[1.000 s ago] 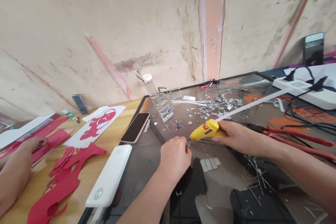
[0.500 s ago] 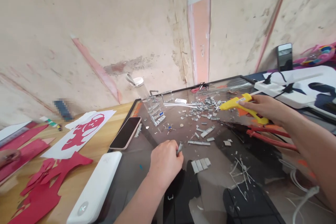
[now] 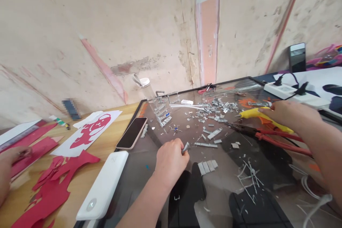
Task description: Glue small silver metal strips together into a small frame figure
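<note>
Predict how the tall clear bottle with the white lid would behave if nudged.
The tall clear bottle with the white lid could tip easily, since it stands tall and narrow. Its straight walls suggest it is fairly stiff. It is probably light, as no liquid shows through them.

It looks like a makeshift craft workspace; a dark glossy table (image 3: 221, 185) is strewn with metal scraps (image 3: 224, 107), with pliers (image 3: 256, 133) and a yellow glue gun (image 3: 253, 113) at its right side; red paper cutouts (image 3: 57, 188) lie on the wooden table (image 3: 107, 117) alongside; the wall (image 3: 149, 25) behind is stained and patched.
</note>
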`<state>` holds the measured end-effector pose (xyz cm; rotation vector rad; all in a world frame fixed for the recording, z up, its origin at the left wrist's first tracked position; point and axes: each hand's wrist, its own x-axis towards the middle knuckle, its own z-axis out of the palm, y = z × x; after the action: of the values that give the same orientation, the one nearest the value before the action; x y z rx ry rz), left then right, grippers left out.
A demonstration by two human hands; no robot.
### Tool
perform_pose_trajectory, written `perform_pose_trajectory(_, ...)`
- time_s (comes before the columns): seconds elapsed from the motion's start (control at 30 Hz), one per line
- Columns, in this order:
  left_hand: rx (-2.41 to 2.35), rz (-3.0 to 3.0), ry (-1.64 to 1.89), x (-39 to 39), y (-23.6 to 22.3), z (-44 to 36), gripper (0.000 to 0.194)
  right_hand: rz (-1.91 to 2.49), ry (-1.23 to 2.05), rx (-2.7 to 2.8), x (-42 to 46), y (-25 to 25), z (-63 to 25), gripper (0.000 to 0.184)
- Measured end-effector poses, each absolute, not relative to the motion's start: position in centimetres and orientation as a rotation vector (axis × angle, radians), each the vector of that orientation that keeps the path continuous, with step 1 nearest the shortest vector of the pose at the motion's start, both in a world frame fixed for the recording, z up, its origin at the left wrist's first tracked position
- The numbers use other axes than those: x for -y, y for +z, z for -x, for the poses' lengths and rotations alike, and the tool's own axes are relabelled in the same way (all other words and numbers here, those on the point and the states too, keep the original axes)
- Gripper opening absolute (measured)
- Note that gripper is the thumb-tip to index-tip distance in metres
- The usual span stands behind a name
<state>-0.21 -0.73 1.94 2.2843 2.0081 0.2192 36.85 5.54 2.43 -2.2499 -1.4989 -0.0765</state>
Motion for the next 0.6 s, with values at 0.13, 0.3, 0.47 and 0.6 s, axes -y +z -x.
perform_pose_trajectory(0.13, -1.926, -2.262, 0.271, 0.6, 1.6, 0.2, 0.013, 1.97, 0.015, 1.895, -3.4, 3.9, -28.5, 0.016)
perform_pose_trajectory(0.3, -1.911, -2.234, 0.266, 0.4, 1.2, 0.1, 0.014, 1.451, 0.19, 2.334, -1.5, 2.2, -19.4, 0.013)
perform_pose_trajectory(0.47, -1.914, -2.179, 0.292, 0.4, 1.4, -0.1, 0.009, 1.574, -0.052, 2.484, -0.8, 0.9, -17.7, 0.01)
perform_pose_trajectory(0.6, -1.82, -2.104, 0.366, 0.2, 1.3, 0.2, 0.013, 1.573, -0.007, 2.474, -0.7, 0.9, -17.8, 0.008)
